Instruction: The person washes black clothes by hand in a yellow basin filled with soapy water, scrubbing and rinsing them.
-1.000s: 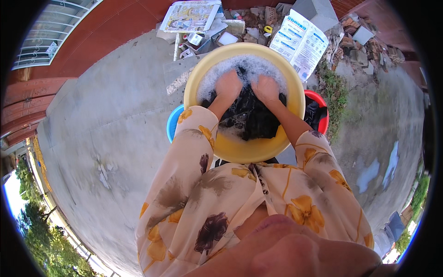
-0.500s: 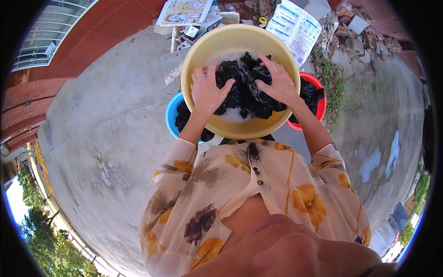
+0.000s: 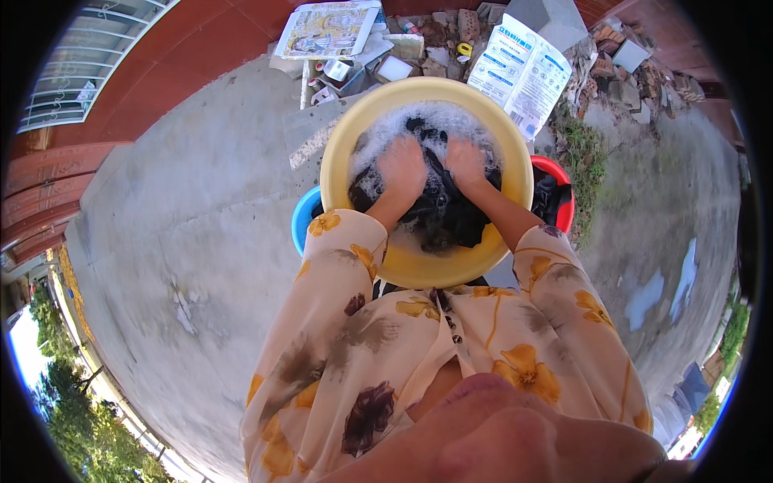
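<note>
A big yellow basin [image 3: 507, 233] holds foamy water [image 3: 459, 115] and wet black cloth [image 3: 443, 213]. In the basin, my left hand [image 3: 403, 167] bears down on the left part of the cloth, its fingers curled into it. My right hand [image 3: 465, 163] presses close beside it, also curled into the cloth. Both hands are slightly blurred, and their fingertips are hidden in cloth and suds.
A blue tub [image 3: 303, 217] sits below the basin at left, and a red tub [image 3: 564, 209] with black cloth at right. Beyond lie a printed packet [image 3: 522, 72], a picture-covered board [image 3: 330, 30] and brick rubble [image 3: 624, 72]. Grey concrete [image 3: 193, 201] surrounds them.
Both hands have gone from spread fingers on the cloth to pressing down into it, farther forward and closer together. More white foam shows around the cloth. The basin appears lower in view.
</note>
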`<state>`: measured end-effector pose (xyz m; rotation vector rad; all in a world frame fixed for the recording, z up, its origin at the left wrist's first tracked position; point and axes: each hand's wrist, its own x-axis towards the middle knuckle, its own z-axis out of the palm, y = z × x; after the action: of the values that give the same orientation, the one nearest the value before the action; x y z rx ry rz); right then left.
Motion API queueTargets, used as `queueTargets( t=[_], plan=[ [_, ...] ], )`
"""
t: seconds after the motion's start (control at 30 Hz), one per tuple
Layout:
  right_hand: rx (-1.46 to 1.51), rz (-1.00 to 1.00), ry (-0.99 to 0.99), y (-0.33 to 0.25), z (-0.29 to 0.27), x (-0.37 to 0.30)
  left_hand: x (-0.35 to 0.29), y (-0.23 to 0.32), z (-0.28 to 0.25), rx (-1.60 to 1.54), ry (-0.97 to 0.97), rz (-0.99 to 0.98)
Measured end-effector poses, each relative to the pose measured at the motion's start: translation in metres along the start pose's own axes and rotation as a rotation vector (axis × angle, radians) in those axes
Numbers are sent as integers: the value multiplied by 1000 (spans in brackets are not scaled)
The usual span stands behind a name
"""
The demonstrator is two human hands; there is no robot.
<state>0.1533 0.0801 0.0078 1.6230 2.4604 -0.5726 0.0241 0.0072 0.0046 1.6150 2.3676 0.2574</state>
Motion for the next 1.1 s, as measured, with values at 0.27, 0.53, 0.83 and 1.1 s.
queueTargets(
  t=[0.27,0.53,0.83,1.1],
  plan=[
    [1874,232,-36,110,66,45,41,-55,-22,-1470,-3,-228],
    [917,-131,-38,77,-78,-61,-33,-55,-130,-2141,-168,-165],
    [949,-415,135,5,-85,-94,-56,-21,-173,-1948,7,237],
    [974,-221,341,9,-124,-98,-19,-141,-55,-1143,241,91]
  ],
)
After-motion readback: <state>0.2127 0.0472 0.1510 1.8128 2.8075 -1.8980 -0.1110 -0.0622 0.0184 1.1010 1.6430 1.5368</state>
